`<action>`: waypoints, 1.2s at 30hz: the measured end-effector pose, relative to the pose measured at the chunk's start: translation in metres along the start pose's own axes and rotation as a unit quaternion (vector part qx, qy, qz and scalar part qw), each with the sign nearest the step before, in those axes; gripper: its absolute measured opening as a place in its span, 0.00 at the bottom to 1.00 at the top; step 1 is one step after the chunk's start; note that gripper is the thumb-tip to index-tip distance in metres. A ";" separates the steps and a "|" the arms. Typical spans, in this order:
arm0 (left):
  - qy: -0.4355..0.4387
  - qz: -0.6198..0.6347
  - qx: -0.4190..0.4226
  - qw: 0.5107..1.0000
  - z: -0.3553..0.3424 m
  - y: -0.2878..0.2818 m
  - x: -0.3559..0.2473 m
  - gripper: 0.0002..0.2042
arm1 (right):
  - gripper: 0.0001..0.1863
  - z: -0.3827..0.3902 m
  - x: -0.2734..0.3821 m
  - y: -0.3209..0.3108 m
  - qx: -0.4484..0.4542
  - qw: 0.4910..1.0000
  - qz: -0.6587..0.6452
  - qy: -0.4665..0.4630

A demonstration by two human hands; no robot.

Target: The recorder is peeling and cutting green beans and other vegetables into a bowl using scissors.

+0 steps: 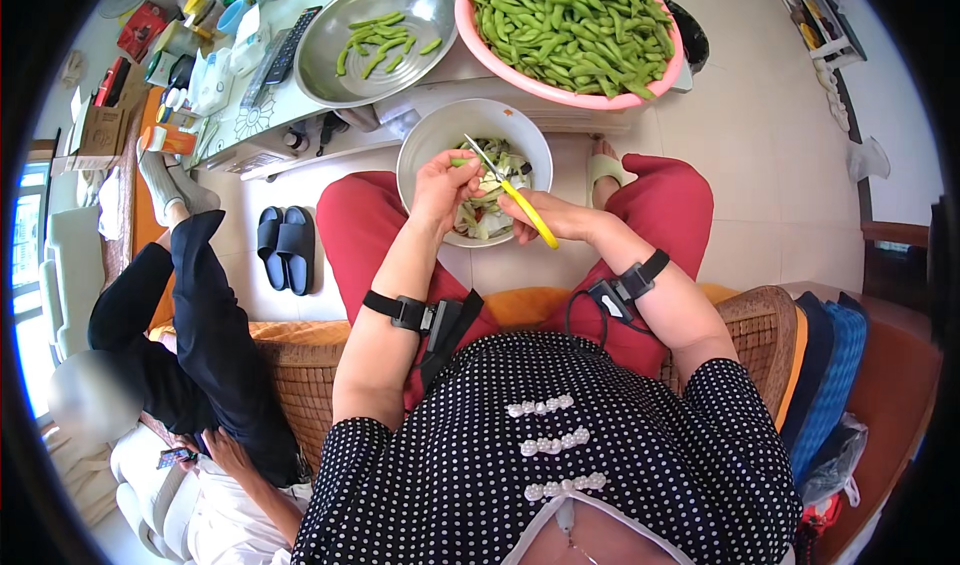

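Between my knees stands a white bucket [416, 130] with pale green scraps [490, 221] inside, and both my hands are over it. My left hand [440, 190] pinches a green soybean pod [460, 163] near the bucket's middle. My right hand [548, 215] is closed round the yellow-handled scissors [530, 214], whose blades point up and left beside the pod. Ahead on the table, a steel basin [320, 63] holds several green pods [378, 40]. To its right, a pink basin [560, 95] is heaped with more soybean pods [575, 25].
The glass-topped table [262, 115] carries remote controls [292, 45], bottles and boxes on the left. Dark slippers [287, 250] lie on the floor at left. Another person [215, 365] sits on the left with a phone [178, 457]. Folded cloth [830, 365] lies on the seat at right.
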State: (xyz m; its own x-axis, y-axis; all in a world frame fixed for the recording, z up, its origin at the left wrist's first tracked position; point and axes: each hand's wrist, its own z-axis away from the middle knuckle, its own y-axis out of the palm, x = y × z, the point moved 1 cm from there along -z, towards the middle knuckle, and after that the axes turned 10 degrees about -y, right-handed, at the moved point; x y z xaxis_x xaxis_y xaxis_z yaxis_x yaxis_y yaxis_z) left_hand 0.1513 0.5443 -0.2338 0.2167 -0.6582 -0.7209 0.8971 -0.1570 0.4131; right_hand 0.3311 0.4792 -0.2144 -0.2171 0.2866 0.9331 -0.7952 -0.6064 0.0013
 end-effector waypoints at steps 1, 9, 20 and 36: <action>-0.005 -0.019 -0.001 1.000 0.000 0.000 0.000 0.07 | 0.41 0.000 0.002 0.001 -0.001 1.000 0.001 -0.003; 0.008 -0.049 0.001 0.999 0.003 0.010 -0.004 0.07 | 0.40 -0.002 -0.006 -0.005 -0.002 1.000 -0.018 0.003; 0.014 -0.058 0.015 0.998 0.002 0.013 0.005 0.06 | 0.37 0.002 0.003 -0.002 -0.018 0.999 0.035 -0.026; 0.187 -0.206 -0.142 0.950 0.016 0.002 -0.051 0.06 | 0.44 0.007 -0.014 -0.017 -0.059 0.937 0.311 0.146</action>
State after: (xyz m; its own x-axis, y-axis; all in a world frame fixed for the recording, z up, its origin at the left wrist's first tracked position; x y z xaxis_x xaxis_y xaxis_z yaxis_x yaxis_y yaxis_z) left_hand 0.1359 0.5661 -0.1877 -0.1014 -0.2687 -0.9579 0.9917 -0.1040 -0.0758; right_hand 0.3517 0.4806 -0.2249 -0.7918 0.1063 0.6014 -0.5166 -0.6420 -0.5666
